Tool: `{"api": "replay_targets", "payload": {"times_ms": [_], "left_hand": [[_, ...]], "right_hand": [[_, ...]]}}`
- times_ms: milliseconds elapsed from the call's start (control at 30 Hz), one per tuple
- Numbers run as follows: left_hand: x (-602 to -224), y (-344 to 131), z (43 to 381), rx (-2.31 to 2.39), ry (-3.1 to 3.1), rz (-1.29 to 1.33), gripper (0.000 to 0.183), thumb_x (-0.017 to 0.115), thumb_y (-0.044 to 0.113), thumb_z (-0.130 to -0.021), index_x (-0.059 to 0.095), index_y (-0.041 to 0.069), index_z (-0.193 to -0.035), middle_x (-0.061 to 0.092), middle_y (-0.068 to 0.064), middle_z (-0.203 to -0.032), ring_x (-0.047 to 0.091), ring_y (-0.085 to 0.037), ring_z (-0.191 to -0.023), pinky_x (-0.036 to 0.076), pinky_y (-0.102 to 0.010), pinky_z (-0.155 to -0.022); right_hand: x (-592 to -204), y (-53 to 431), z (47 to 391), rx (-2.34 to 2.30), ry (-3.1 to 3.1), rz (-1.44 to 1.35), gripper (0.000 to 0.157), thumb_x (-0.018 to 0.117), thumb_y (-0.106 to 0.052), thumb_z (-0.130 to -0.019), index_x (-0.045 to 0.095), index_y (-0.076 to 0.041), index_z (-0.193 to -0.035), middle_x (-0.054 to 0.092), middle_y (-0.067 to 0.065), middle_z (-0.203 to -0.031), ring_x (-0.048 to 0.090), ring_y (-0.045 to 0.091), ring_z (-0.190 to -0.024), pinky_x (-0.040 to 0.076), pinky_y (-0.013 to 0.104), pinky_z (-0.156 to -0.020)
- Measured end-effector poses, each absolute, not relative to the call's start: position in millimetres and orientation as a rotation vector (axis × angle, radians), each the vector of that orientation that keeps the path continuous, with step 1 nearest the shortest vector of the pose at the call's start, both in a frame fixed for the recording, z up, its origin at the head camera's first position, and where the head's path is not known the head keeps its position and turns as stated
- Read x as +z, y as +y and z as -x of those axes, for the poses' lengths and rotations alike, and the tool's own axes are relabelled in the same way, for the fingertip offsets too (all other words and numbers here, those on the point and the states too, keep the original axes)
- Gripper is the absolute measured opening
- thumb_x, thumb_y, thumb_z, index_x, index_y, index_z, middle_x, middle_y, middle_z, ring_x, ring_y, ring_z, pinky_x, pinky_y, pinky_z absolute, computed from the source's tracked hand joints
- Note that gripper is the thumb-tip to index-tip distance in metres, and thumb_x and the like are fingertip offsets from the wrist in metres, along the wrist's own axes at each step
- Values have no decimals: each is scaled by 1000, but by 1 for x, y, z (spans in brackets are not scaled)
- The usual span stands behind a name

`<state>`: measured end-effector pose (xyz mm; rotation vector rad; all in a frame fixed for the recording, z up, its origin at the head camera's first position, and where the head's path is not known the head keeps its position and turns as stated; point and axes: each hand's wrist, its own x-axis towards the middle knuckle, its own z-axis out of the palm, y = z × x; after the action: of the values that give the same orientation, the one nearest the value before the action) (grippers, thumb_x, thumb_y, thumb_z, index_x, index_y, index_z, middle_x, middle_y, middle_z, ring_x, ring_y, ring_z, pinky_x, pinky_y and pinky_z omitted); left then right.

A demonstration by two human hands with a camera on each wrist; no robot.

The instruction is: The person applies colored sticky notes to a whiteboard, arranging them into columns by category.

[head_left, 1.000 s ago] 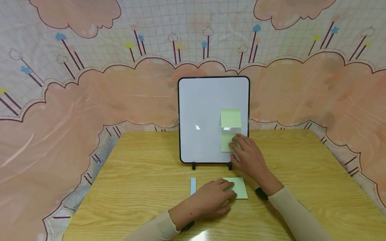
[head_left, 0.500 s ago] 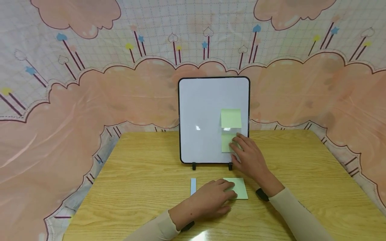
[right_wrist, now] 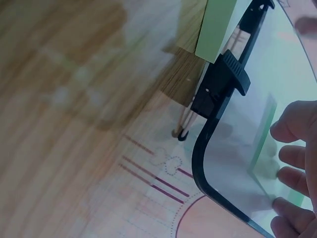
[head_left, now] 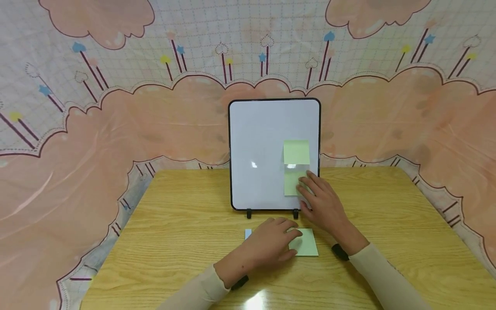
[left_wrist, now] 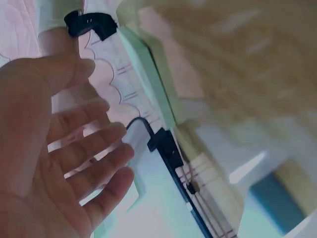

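Whiteboard [head_left: 255,142] left half: open from front, over the left hand [head_left: 267,245]. Upper note [head_left: 296,152]: reachable from above or left. Lower note [head_left: 291,184]: right hand [head_left: 323,202] blocks its right side; left side open. Pad [head_left: 306,243]: left hand blocks left edge; room from the near right, between forearms. Stand feet [head_left: 249,213] jut forward at board bottom.

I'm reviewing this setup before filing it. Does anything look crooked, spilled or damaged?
Nothing stands out. The whiteboard looks level, the upper green sticky note sits squarely above the lower green sticky note, and I see no spill or damage. The right hand hides part of the lower one, though.
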<state>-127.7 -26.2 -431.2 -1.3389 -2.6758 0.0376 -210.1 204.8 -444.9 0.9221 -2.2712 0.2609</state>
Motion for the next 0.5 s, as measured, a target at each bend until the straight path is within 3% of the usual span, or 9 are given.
{"api": "replay_targets", "payload": {"times_ms": [233, 500], "left_hand": [[-423, -32, 143, -29, -2651, 1194, 49, 67, 48, -103, 64, 20, -143, 61, 3, -143, 53, -18, -137, 48, -35, -106], [-417, -34, 159, -25, -2595, 1098, 60, 67, 48, -102, 55, 17, -153, 56, 1, -152, 47, -21, -146, 47, -39, -111]], "right_hand": [[-444, 205, 211, 258, -2265, -925, 43, 81, -13, -84, 74, 0, -125, 64, 19, -140, 49, 45, -144, 44, 60, -113], [-443, 204, 210, 230, -2271, -927, 45, 84, -14, -83, 74, 0, -125, 64, 19, -141, 49, 45, -144, 45, 61, -112]]}}
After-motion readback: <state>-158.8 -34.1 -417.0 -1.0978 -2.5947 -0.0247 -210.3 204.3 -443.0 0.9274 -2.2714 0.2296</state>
